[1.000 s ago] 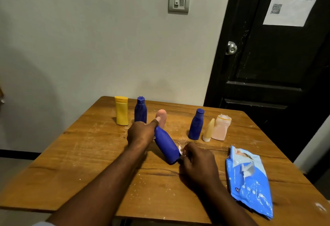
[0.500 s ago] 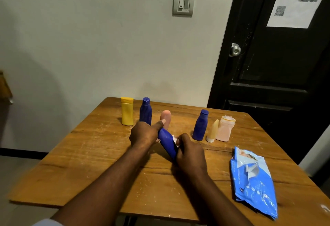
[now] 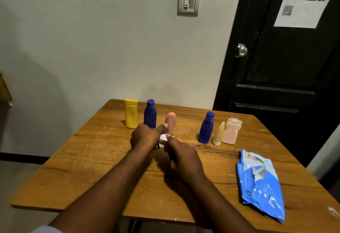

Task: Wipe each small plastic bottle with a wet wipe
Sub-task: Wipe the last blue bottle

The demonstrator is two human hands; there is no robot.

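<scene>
Wiping is the step in hand, we judge: our left hand [image 3: 145,139] curls round a held bottle [image 3: 164,133], of which only a blue sliver shows under the thumb, low over the table [image 3: 92,159] just before the pink bottle [image 3: 171,122]; our right hand [image 3: 182,157] pinches the wet wipe [image 3: 162,140] against it; next we should turn it, finish, stand it down, then reach for another, perhaps the yellow bottle [image 3: 131,115], without toppling its neighbours.
</scene>
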